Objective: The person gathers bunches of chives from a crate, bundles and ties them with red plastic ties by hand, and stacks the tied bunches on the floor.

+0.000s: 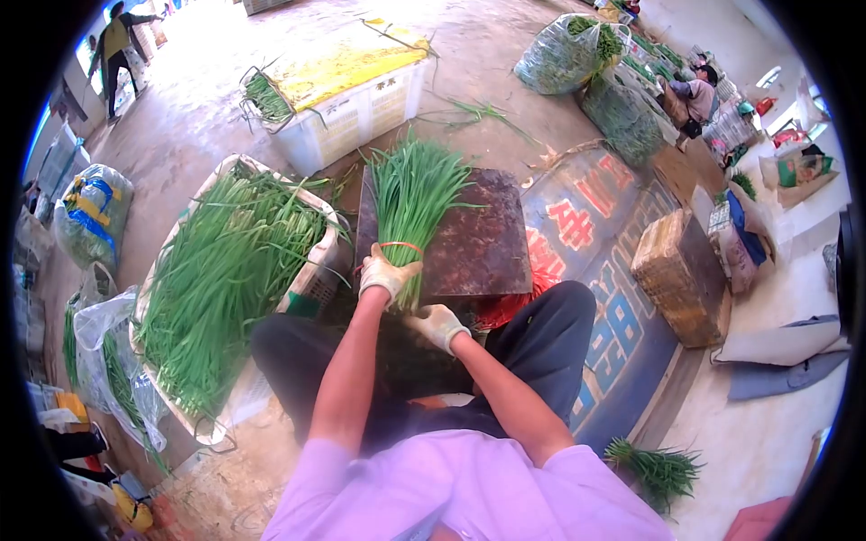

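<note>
A thick bunch of long green chives [415,194] lies over the left part of a dark, worn board [487,239] in front of my knees. An orange band [400,244] circles the bunch near its lower part. My left hand [388,273], in a pale work glove, is closed around the bunch just below the band. At the stem ends is my gloved right hand [437,326], its fingers curled in against them. Whether the right fingers grip the stems or something small is hidden.
Left of my knee stands a white crate [334,248] heaped with loose greens. Beyond the board is a white bin [361,117] with a yellow cover. A cardboard box [681,275] stands at right, and another bunch [658,469] lies behind my right side. Other people are farther off.
</note>
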The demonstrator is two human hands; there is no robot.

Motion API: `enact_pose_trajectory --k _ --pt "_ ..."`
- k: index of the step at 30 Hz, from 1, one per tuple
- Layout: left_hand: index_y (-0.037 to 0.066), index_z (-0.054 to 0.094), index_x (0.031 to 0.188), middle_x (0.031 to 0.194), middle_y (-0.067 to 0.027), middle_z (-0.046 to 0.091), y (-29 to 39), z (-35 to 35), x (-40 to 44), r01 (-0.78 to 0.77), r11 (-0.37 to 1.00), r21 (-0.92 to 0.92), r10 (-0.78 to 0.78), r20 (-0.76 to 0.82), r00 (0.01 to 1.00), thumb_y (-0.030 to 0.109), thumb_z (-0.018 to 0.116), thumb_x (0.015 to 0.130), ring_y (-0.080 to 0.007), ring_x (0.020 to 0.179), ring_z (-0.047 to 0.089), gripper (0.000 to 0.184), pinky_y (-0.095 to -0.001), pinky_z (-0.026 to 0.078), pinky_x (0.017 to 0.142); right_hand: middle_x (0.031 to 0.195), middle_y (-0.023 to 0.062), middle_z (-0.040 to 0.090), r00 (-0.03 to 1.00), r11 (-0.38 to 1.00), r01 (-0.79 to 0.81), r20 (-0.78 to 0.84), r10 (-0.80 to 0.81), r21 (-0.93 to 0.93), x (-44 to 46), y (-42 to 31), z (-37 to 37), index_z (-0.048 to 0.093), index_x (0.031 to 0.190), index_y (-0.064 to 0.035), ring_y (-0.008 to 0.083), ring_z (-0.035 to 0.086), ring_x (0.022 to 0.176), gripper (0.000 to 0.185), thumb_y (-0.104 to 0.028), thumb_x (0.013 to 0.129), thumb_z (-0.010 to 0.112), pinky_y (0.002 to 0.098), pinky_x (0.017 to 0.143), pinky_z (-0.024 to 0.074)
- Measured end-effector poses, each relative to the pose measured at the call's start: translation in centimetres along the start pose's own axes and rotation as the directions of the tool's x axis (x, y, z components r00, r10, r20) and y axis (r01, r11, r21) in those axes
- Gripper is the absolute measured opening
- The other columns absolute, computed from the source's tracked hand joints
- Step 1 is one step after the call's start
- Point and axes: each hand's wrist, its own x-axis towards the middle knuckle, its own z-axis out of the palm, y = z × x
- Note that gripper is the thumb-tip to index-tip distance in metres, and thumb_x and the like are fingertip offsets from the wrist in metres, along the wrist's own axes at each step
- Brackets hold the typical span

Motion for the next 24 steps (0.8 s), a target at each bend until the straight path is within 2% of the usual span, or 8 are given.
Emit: enact_pose_trajectory --k 4,9,14,16,18,20,22,24 --pt "0.006 0.014 0.157 0.148 -0.0272 0.038 -0.1 -0.2 0.2 -0.005 1.0 -0.006 0.005 0.044 0.999 0.066 0.084 0.055 -0.0392 0.136 0.042 0.137 -0.0443 0.041 0.11 0.073 0.007 0.066 1.0 0.989 -0.022 -0.01 0.024 0.149 -0.8 0.0 0.5 0.067 0.098 -0.0002 0.0144 0.059 0.051 0.022 -0.021 0.096 0.058 0.0277 0.045 0.0456" --pt "0.005 0.011 0.157 0.145 -0.0284 0.039 0.1 -0.1 -0.2 -0.014 1.0 0.01 0.013 0.047 0.999 0.061 0.086 0.054 -0.0402 0.135 0.043 0.139 -0.0448 0.04 0.111 0.078 0.0064 0.067 0.996 0.993 -0.002 0.086 -0.008 0.115 -2.7 0.2 1.0 0.068 0.098 -0.0009 0.0111 0.059 0.058 0.028 -0.027 0.096 0.056 0.0259 0.049 0.0452" --pt "0.004 0.009 0.157 0.144 -0.0284 0.039 0.0 -0.5 0.0 -0.032 0.999 0.037 0.03 0.057 0.998 0.058 0.087 0.053 -0.0401 0.134 0.044 0.141 -0.0432 0.04 0.111 0.07 0.0058 0.064 0.819 0.978 0.207 0.548 -0.171 -0.003 -15.8 -9.6 -2.2 0.067 0.093 -0.0003 0.0112 0.055 0.051 0.025 -0.023 0.094 0.058 0.0261 0.048 0.0439" --pt "0.004 0.009 0.157 0.144 -0.0286 0.04 -0.3 0.0 0.3 -0.043 0.999 0.024 0.041 0.052 0.998 0.059 0.087 0.054 -0.0403 0.133 0.044 0.14 -0.043 0.04 0.11 0.07 0.0072 0.065 0.799 0.906 0.424 0.468 -0.378 0.009 -20.3 -12.8 -5.4 0.066 0.092 0.0 0.0114 0.055 0.05 0.026 -0.024 0.095 0.059 0.0247 0.046 0.0426" --pt "0.003 0.01 0.157 0.144 -0.0288 0.041 -0.6 0.8 1.0 -0.048 0.997 0.055 0.047 0.014 0.999 0.058 0.086 0.055 -0.0407 0.132 0.045 0.139 -0.043 0.04 0.11 0.066 0.0077 0.062 0.687 0.643 0.702 -0.055 -0.724 0.306 -22.3 -11.8 -6.9 0.063 0.087 0.0015 0.0116 0.054 0.048 0.028 -0.025 0.096 0.059 0.0238 0.045 0.0424" --pt "0.003 0.01 0.157 0.144 -0.0291 0.041 -0.3 0.2 0.2 -0.056 0.998 0.032 0.055 0.017 0.998 0.058 0.086 0.056 -0.0408 0.133 0.045 0.137 -0.0431 0.04 0.11 0.063 0.0068 0.059 0.498 0.368 0.83 -0.26 -0.827 0.42 -22.3 -13.7 -9.3 0.059 0.082 0.002 0.0116 0.051 0.047 0.03 -0.024 0.097 0.058 0.024 0.046 0.0403" --pt "0.002 0.01 0.157 0.144 -0.0294 0.04 0.3 -0.6 -0.6 -0.045 0.998 0.04 0.044 0.036 0.998 0.058 0.086 0.057 -0.0401 0.133 0.045 0.137 -0.0431 0.04 0.11 0.061 0.0052 0.055 0.597 0.542 0.8 -0.429 -0.678 0.257 -22.4 -18.0 -11.1 0.056 0.079 0.0013 0.0115 0.049 0.046 0.033 -0.026 0.097 0.058 0.0236 0.047 0.0371" --pt "0.002 0.011 0.157 0.145 -0.0294 0.039 0.4 -0.5 -0.4 -0.042 0.997 0.057 0.04 0.044 0.998 0.059 0.086 0.057 -0.0397 0.134 0.044 0.136 -0.0432 0.04 0.111 0.058 0.0046 0.054 0.517 0.549 0.833 -0.458 -0.723 0.074 -17.9 -21.1 -14.4 0.06 0.083 0.0009 0.0118 0.047 0.044 0.032 -0.028 0.097 0.058 0.0248 0.045 0.0336"
